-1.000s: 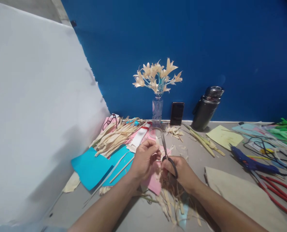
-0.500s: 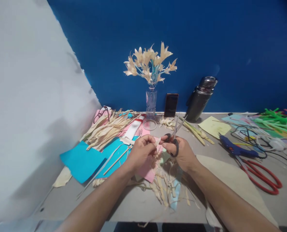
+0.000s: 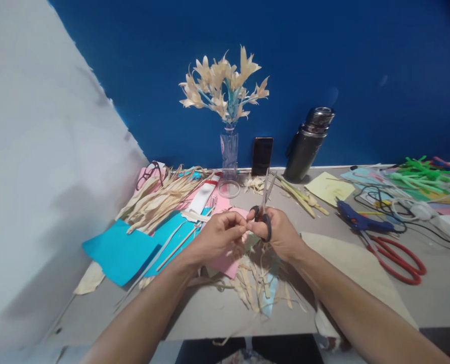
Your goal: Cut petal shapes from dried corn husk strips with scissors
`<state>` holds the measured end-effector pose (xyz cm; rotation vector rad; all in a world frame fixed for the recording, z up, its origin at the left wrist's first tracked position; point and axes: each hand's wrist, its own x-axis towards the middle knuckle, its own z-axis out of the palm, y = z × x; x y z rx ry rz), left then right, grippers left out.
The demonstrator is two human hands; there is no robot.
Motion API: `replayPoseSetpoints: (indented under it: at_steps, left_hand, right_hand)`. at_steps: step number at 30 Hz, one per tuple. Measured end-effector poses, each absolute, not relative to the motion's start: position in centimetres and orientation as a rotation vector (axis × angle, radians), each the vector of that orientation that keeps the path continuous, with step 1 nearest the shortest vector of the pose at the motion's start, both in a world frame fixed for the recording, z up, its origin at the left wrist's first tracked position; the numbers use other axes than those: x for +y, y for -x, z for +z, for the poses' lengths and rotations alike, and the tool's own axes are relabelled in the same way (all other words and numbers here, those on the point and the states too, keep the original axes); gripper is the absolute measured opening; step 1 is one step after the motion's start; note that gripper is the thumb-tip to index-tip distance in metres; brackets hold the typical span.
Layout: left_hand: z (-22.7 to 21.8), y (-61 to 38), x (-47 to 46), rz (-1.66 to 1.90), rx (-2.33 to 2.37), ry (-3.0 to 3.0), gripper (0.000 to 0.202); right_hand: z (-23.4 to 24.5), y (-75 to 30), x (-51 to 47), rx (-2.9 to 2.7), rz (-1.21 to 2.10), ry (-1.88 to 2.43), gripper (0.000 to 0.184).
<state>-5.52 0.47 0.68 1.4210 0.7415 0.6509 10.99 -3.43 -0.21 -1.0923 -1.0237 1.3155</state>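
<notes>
My right hand (image 3: 280,233) is closed round the black handles of a small pair of scissors (image 3: 265,202), whose blades point up and away with the tips slightly apart. My left hand (image 3: 219,235) pinches a small pale strip of dried leaf right beside the scissors. Both hands hover over a pink sheet (image 3: 227,260) and a litter of cut straw-coloured strips (image 3: 259,290) on the grey table (image 3: 210,316).
Dried leaf bundle (image 3: 156,199) and blue paper (image 3: 115,250) lie left. A vase of pale flowers (image 3: 228,146), a phone (image 3: 262,155) and a dark flask (image 3: 308,144) stand at the back. Blue glue gun (image 3: 357,220), red scissors (image 3: 395,258), cables and green stems lie right. A white sheet hangs left.
The view has tilted down and shifted. The scissors swung from leaning left to pointing straight up, and my two hands have come closer together.
</notes>
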Motion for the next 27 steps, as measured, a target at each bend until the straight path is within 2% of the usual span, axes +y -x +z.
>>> replayPoseSetpoints:
  at_steps: [6, 9, 20, 27]
  left_hand:
    - [0.2, 6.2, 1.0, 0.582, 0.52, -1.374, 0.02]
    - [0.3, 6.4, 1.0, 0.566, 0.5, -1.31, 0.018]
    - [0.2, 5.4, 0.6, 0.678, 0.704, -1.239, 0.016]
    - [0.4, 5.4, 1.1, 0.832, 0.676, -1.081, 0.014]
  right_hand:
    - [-0.1, -11.1, -3.3, -0.928, 1.628, 0.845, 0.02]
    - [0.1, -11.7, -3.1, -0.884, 1.681, 0.801, 0.02]
    - [0.3, -11.7, -3.4, -1.12, 1.268, 1.131, 0.031]
    - [0.5, -12.0, -2.9, -0.937, 1.168, 1.121, 0.03]
